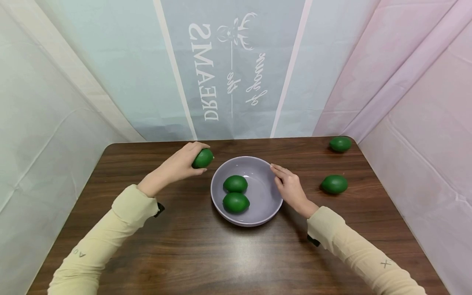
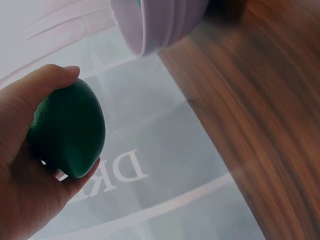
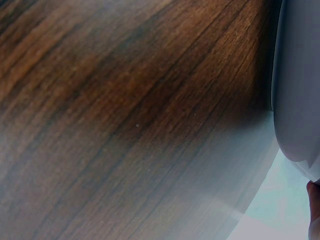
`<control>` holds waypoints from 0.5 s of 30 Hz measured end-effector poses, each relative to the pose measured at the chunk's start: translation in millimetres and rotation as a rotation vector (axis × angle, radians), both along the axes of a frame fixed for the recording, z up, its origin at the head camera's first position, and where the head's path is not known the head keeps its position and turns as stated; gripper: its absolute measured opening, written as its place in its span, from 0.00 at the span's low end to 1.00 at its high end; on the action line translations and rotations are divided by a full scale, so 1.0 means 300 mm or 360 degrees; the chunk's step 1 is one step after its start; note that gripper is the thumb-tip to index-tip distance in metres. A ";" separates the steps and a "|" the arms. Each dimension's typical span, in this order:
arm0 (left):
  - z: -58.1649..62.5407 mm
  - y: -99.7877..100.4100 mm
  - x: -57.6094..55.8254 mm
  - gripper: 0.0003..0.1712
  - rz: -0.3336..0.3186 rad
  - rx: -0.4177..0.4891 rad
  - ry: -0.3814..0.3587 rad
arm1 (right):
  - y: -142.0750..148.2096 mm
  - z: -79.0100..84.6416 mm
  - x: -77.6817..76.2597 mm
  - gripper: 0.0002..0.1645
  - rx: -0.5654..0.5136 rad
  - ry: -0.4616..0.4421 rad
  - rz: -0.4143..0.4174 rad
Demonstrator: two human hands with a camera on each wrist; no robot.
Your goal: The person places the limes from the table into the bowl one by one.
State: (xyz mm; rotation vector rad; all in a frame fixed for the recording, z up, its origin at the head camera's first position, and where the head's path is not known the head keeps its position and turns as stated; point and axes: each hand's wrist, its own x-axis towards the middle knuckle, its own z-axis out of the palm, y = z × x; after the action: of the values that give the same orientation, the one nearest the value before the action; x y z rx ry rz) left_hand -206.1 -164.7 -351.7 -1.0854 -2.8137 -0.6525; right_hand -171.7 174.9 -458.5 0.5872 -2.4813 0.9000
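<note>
My left hand [image 1: 184, 162] holds a green lime [image 1: 203, 158] between thumb and fingers, up and to the left of a grey-purple bowl [image 1: 263, 200]. In the left wrist view this lime [image 2: 70, 127] shows large in the grasp, apart from the bowl [image 2: 165, 22]. Two more limes lie in the bowl's left half, a rear lime [image 1: 235, 184] and a front lime [image 1: 236, 203]. My right hand [image 1: 292, 188] rests at the bowl's right rim with its fingers stretched along it. Only a fingertip [image 3: 314, 200] of it shows in the right wrist view, by the bowl's edge.
Two other limes lie on the brown wooden table [image 1: 177, 254] at right, one lime [image 1: 340, 144] by the back corner and one lime [image 1: 334, 184] nearer. A pale printed cloth [image 1: 236, 82] hangs behind the table, with white cloth walls [image 1: 48, 123] at both sides.
</note>
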 end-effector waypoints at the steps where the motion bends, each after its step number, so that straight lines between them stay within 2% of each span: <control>1: 0.000 0.005 0.002 0.33 -0.0010 -0.0001 0.0008 | 0.000 0.000 0.000 0.20 0.0001 0.0003 0.0000; 15: -0.019 0.074 0.032 0.33 -0.0138 -0.0025 0.0010 | 0.000 -0.005 -0.002 0.20 -0.0015 0.0032 0.0007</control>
State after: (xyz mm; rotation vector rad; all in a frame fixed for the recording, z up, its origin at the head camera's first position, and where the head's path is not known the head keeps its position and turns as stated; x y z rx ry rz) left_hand -196.6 -142.4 -357.5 -1.2160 -2.7842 -0.6337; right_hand -172.5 174.8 -459.9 0.5959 -2.4578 0.9027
